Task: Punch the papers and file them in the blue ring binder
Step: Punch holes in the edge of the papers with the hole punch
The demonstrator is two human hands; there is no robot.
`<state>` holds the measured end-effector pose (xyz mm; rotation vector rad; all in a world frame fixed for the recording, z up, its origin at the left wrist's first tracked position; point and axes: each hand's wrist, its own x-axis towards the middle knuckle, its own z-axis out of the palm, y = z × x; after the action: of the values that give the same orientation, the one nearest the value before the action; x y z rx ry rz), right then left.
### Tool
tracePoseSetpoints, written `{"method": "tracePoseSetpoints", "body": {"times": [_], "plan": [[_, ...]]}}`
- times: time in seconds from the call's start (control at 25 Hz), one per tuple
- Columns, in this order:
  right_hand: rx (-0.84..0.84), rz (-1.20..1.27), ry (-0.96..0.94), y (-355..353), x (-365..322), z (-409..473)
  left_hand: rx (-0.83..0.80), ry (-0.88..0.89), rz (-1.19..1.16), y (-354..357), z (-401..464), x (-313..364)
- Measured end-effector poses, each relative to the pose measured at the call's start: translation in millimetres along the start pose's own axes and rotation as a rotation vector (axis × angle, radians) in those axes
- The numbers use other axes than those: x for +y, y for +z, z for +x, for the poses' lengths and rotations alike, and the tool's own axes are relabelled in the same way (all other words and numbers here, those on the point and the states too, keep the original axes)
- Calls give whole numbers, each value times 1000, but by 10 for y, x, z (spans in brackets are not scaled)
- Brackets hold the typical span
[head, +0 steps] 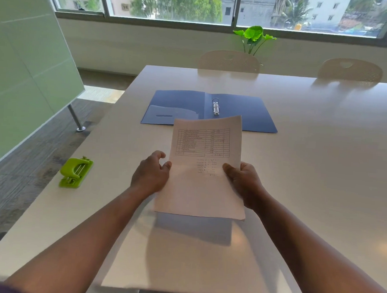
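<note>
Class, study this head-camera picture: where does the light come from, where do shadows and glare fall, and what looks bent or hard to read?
Head view: daylight enters through the window ahead; the held papers cast a dark shadow on the table toward the viewer; soft glare shows at the table's right; the wide lens bows the edges; the printed table is too small to read.

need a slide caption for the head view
Both hands, left hand and right hand, hold papers above the table; open blue ring binder ahead, green hole punch left.
</note>
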<state>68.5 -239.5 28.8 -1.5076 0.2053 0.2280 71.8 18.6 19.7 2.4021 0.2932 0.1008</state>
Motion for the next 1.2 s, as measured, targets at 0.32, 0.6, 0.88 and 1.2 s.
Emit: {"method": "tracePoseSetpoints", "body": {"times": [0.32, 0.6, 0.88, 1.2], "plan": [[-122, 11, 81, 763, 92, 174, 301, 39, 299, -735, 123, -629], [-220, -11, 85, 1517, 167, 237, 379, -236, 420, -1261, 165, -1190], [-237, -31, 68, 1754, 158, 180, 344, -416, 13, -1367, 306, -1531], [-189, -76, 67, 1171, -39, 124, 153, -478, -532, -1111, 403, -1151]]}}
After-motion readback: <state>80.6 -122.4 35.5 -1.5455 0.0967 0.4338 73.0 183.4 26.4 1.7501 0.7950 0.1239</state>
